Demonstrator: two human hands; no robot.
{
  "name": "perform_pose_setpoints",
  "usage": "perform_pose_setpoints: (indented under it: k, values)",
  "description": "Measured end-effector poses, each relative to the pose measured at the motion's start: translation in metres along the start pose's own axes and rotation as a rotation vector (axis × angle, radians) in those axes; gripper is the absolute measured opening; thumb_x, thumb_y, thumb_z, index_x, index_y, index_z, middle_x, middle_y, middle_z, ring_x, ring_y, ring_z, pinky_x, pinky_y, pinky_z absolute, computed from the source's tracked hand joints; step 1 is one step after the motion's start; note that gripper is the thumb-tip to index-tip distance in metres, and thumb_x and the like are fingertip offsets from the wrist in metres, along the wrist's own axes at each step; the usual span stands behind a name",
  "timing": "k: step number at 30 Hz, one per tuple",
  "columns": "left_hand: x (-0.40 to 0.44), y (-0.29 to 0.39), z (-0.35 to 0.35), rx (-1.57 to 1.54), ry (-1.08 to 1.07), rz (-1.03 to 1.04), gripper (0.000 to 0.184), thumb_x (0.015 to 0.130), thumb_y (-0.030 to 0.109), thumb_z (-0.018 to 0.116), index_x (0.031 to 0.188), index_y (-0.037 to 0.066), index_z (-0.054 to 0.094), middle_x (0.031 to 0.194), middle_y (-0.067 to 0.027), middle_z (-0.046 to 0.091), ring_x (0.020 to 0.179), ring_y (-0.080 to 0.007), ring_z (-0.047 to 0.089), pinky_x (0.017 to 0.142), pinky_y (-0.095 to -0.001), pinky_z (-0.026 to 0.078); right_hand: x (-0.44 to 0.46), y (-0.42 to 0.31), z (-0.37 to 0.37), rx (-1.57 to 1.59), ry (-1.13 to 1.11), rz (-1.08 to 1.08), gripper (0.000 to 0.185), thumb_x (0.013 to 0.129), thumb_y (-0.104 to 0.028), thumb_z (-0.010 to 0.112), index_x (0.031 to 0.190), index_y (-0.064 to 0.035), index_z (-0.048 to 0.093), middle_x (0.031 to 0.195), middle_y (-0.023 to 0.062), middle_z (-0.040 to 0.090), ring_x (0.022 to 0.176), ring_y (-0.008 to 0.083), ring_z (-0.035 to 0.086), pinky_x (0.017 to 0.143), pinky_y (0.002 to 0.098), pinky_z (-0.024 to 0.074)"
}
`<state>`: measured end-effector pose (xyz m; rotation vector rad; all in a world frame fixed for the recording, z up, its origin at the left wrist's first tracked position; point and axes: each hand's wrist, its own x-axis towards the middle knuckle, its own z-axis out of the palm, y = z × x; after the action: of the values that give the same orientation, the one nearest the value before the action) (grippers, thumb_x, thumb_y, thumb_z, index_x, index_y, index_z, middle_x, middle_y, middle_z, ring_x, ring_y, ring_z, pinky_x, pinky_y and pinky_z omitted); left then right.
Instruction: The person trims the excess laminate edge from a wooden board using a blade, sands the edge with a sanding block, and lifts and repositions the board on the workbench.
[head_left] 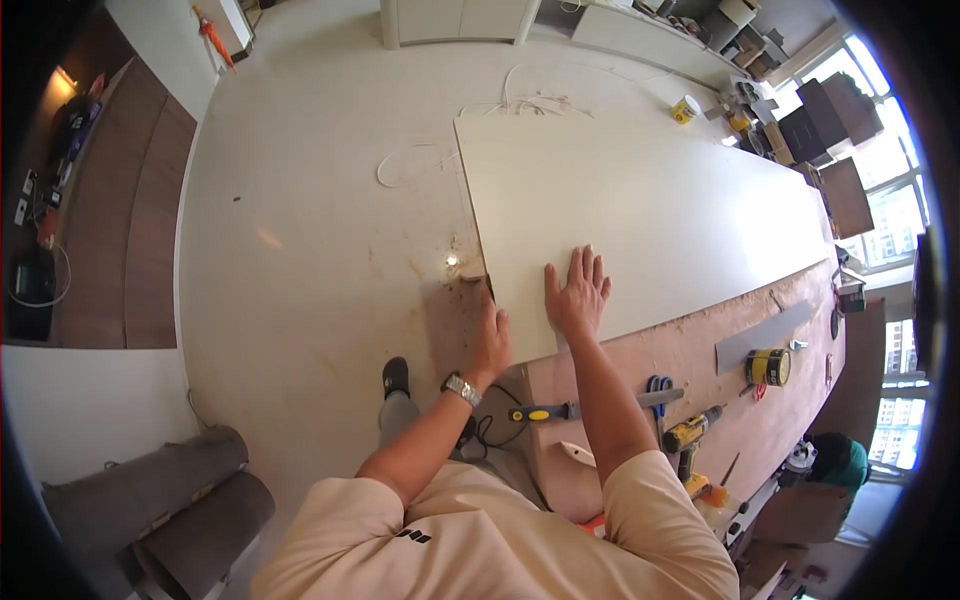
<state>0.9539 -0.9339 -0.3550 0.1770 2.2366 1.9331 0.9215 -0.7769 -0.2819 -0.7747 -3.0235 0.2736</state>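
- pale shirt (480, 530) nearest; directions run from it, 12 being straight ahead.
- silvery watch (463, 390) just short of 12, on the left wrist.
- left hand (488, 345) at 12, against the near part of the panel's left edge, fingers pointing forward; i cannot tell whether it grips the edge or only rests there.
- right hand (580, 300) between 12 and 1, palm down on the panel with fingers spread, holding nothing visible. the two hands are apart.
- shoe (396, 375) between 10 and 11, on the floor (300, 240).
- grey rolls (150, 500) at 9, side by side.
- table (660, 358) from 1 to 3, brown and dusty, under the panel.
- long tool (540, 413) at 1, yellow-black handle, passing beneath the right forearm.
- cutter (577, 453) at 2, white.
- scissors (658, 384) at 2, blue handles, just beside the drill (690, 430), which lies between 2 and 3.
- panel (640, 200) at 1, large, white and flat, stretching away along the table.
- tin (768, 367) at 2, near a grey sheet (745, 345).
- white cords (510, 100) at 12, on the floor past the panel.
- yellow tub (686, 109) at 1.
- window (890, 200) at 2, bright.
- cabinet (460, 20) at 12.
- orange umbrella (213, 40) at 11.
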Motion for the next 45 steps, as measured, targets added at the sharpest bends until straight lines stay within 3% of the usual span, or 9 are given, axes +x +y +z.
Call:
perform_pose_setpoints:
  k: [12, 22, 26, 28, 30, 33, 38, 41, 45]
  values:
    - [0.34, 0.029, -0.076, 0.042, -0.017, -0.009, 0.058, 0.102, 0.022, 0.035, 0.145, -0.013, 0.018, 0.148, -0.0351, 0.03, 0.14, -0.042, 0.03, 0.116, -0.0393, 0.027, 0.013, -0.01, -0.006, -0.032, -0.026, 0.039, 0.07, 0.095, -0.05, 0.047, 0.149, -0.007, 0.035, 0.158, 0.0094, 0.028, 0.148, 0.0279, 0.018, 0.12, 0.0474, 0.0094]
    - [0.267, 0.017, -0.064, 0.076, -0.037, 0.047, 0.061, 0.102, 0.02, 0.033, 0.15, -0.01, 0.01, 0.157, -0.0305, 0.014, 0.147, -0.0384, 0.015, 0.121, -0.0387, 0.014, 0.013, -0.016, -0.013, -0.004, -0.01, 0.05, 0.068, 0.093, -0.048, 0.051, 0.147, -0.0076, 0.039, 0.157, 0.01, 0.031, 0.147, 0.0286, 0.021, 0.12, 0.0467, 0.011]
    - [0.398, 0.011, -0.103, 0.258, -0.136, 0.014, 0.032, 0.1, 0.023, 0.038, 0.103, -0.004, 0.054, 0.093, -0.0258, 0.064, 0.086, -0.0356, 0.063, 0.074, -0.0487, 0.048, 0.011, -0.008, -0.005, 0.015, 0.014, 0.013, 0.068, 0.093, -0.048, 0.051, 0.146, -0.0066, 0.041, 0.157, 0.0114, 0.031, 0.147, 0.0296, 0.023, 0.119, 0.0472, 0.0121]
    - [0.496, -0.137, -0.123, 0.563, 0.033, 0.255, 0.039, 0.1, 0.025, 0.04, 0.072, 0.002, 0.051, 0.058, -0.0054, 0.043, 0.054, -0.0156, 0.037, 0.049, -0.038, 0.034, 0.008, -0.002, 0.0, 0.041, 0.043, 0.019, 0.067, 0.093, -0.048, 0.051, 0.145, -0.0061, 0.041, 0.156, 0.012, 0.032, 0.147, 0.0301, 0.023, 0.119, 0.0478, 0.0128]
    - [0.451, -0.091, -0.139, -0.19, -0.224, -0.003, 0.024, 0.098, 0.015, 0.045, 0.079, 0.002, 0.051, 0.067, -0.006, 0.048, 0.061, -0.0174, 0.044, 0.055, -0.0366, 0.039, 0.003, 0.002, -0.006, 0.073, 0.013, 0.04, 0.071, 0.093, -0.049, 0.051, 0.148, -0.0064, 0.037, 0.157, 0.0119, 0.03, 0.147, 0.031, 0.022, 0.119, 0.0493, 0.0135]
    - [0.274, 0.086, -0.112, -0.001, -0.069, 0.211, 0.027, 0.104, 0.021, 0.042, 0.088, 0.003, 0.053, 0.07, -0.0012, 0.049, 0.061, -0.0119, 0.044, 0.056, -0.0302, 0.039, -0.002, 0.01, -0.006, 0.135, 0.047, 0.055, 0.069, 0.094, -0.049, 0.049, 0.149, -0.0085, 0.035, 0.159, 0.0099, 0.025, 0.147, 0.0287, 0.021, 0.12, 0.0481, 0.0126]
    - [0.1, 0.057, -0.06, -0.127, -0.479, -0.092, 0.021, 0.103, 0.018, 0.048, 0.103, 0.0, 0.06, 0.091, -0.0013, 0.062, 0.08, -0.0101, 0.056, 0.073, -0.0264, 0.047, -0.023, 0.001, 0.004, 0.503, 0.16, 0.234, 0.065, 0.097, -0.049, 0.046, 0.146, -0.0059, 0.041, 0.146, 0.0144, 0.047, 0.141, 0.0324, 0.034, 0.117, 0.0453, 0.0217]
    - [0.042, 0.098, -0.04, -0.161, -0.742, -0.053, 0.022, 0.103, 0.017, 0.047, 0.11, 0.0, 0.061, 0.099, -0.0037, 0.065, 0.086, -0.0104, 0.059, 0.077, -0.0266, 0.049, -0.09, -0.036, -0.017, 1.624, 0.211, 0.229, 0.06, 0.094, -0.038, 0.06, 0.138, -0.0001, 0.047, 0.121, 0.0208, 0.064, 0.11, 0.0277, 0.063, 0.093, 0.0361, 0.0487]
    - [0.016, 0.117, -0.03, 0.012, -0.976, 0.047, 0.034, 0.102, 0.02, 0.051, 0.127, -0.003, 0.056, 0.106, -0.0079, 0.066, 0.089, -0.0123, 0.062, 0.074, -0.027, 0.052, -0.133, 0.013, -0.004, 1.311, 0.321, 0.529, 0.058, 0.094, -0.02, 0.063, 0.142, 0.0034, 0.039, 0.112, 0.0131, 0.066, 0.095, 0.0158, 0.062, 0.08, 0.0297, 0.0518]
